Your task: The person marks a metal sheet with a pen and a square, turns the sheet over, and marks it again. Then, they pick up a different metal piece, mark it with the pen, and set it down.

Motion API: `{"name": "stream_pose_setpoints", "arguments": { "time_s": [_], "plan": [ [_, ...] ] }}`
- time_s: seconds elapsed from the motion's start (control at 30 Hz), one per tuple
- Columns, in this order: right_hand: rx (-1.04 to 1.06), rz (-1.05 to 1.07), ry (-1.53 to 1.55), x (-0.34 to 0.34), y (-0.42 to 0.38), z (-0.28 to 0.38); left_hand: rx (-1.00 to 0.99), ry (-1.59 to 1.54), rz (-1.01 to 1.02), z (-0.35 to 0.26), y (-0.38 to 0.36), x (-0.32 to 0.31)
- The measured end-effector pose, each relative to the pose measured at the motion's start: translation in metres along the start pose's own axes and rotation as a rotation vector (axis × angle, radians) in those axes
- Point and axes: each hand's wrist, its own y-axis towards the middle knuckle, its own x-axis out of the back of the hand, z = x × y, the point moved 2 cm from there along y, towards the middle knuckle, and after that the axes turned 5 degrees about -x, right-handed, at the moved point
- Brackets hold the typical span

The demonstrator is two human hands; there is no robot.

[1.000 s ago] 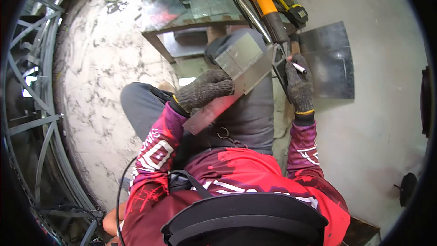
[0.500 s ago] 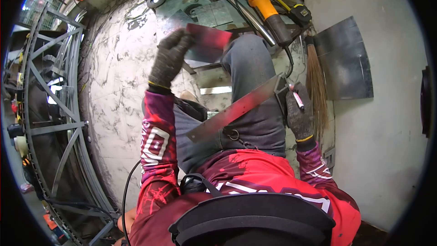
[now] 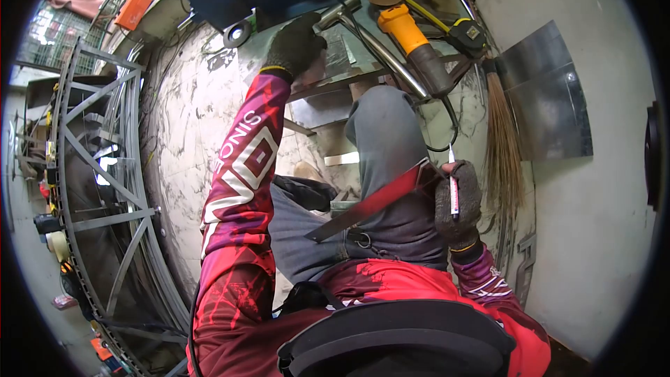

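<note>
My gloved right hand [image 3: 458,206] is closed beside my thigh. It holds a metal try square [image 3: 370,207] by its stock, the long blade lying slanted across my lap. A white marker [image 3: 454,199] is held in the same hand, its tip pointing away from me. My gloved left hand [image 3: 299,47] reaches over the low metal-topped table [image 3: 264,56], left of a hammer [image 3: 387,52]. Its fingers are mostly hidden behind the glove, so whether they grip anything does not show. Close to that hand, grey sheet metal [image 3: 340,52] lies on the tabletop.
An orange angle grinder [image 3: 412,38] with its cord and a yellow-black tape measure [image 3: 466,36] lie at the table's right. A broom [image 3: 504,139] and a metal sheet [image 3: 548,98] lean at the right wall. A grey steel truss frame [image 3: 105,216] stands on the left.
My left hand has moved forward to the tabletop; the sheet metal piece it held up is no longer in the air. My right hand, with square and marker, has turned slightly and appears lower.
</note>
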Motion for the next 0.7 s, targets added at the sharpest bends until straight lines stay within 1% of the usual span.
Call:
{"name": "stream_pose_setpoints", "arguments": {
  "time_s": [0.03, 0.07, 0.1, 0.17, 0.2, 0.23, 0.3, 0.33, 0.4, 0.53, 0.6, 0.63, 0.7],
  "plan": [
    [-0.009, -0.003, 0.0, 0.0, -0.001, -0.002, -0.002, 0.102, -0.051, -0.003, 0.0, -0.001],
    [0.005, -0.001, -0.02, -0.001, -0.002, -0.003, -0.067, 0.179, -0.106, -0.001, -0.001, -0.004],
    [0.017, 0.0, -0.039, -0.002, -0.002, -0.004, -0.073, 0.178, -0.096, -0.01, -0.004, -0.002],
    [0.008, -0.001, -0.027, -0.005, -0.001, -0.005, -0.06, 0.244, 0.007, -0.031, -0.018, 0.007],
    [0.006, -0.001, -0.027, -0.007, -0.002, -0.006, -0.157, 0.206, 0.06, -0.03, -0.023, 0.006],
    [0.006, 0.001, -0.023, -0.01, -0.003, -0.007, -0.15, 0.207, 0.067, -0.028, -0.029, 0.006],
    [-0.019, 0.013, -0.002, -0.015, -0.004, -0.01, -0.182, 0.337, 0.1, -0.026, -0.039, 0.006],
    [-0.042, 0.017, 0.013, -0.018, -0.005, -0.013, -0.175, 0.337, 0.101, -0.024, -0.038, 0.006],
    [-0.021, 0.004, 0.01, -0.024, -0.007, -0.018, -0.108, 0.168, 0.252, -0.021, -0.033, 0.007],
    [0.04, -0.049, -0.001, -0.026, -0.008, -0.017, -0.103, 0.185, 0.262, -0.026, -0.033, 0.01],
    [0.04, -0.063, 0.01, -0.026, -0.01, -0.019, -0.129, 0.151, 0.13, -0.024, -0.037, 0.009],
    [0.043, -0.074, 0.021, -0.026, -0.011, -0.02, -0.132, 0.149, 0.129, -0.021, -0.036, 0.006],
    [0.05, -0.077, 0.038, -0.028, -0.011, -0.024, -0.151, 0.21, 0.036, -0.016, -0.035, 0.004]
  ]
}}
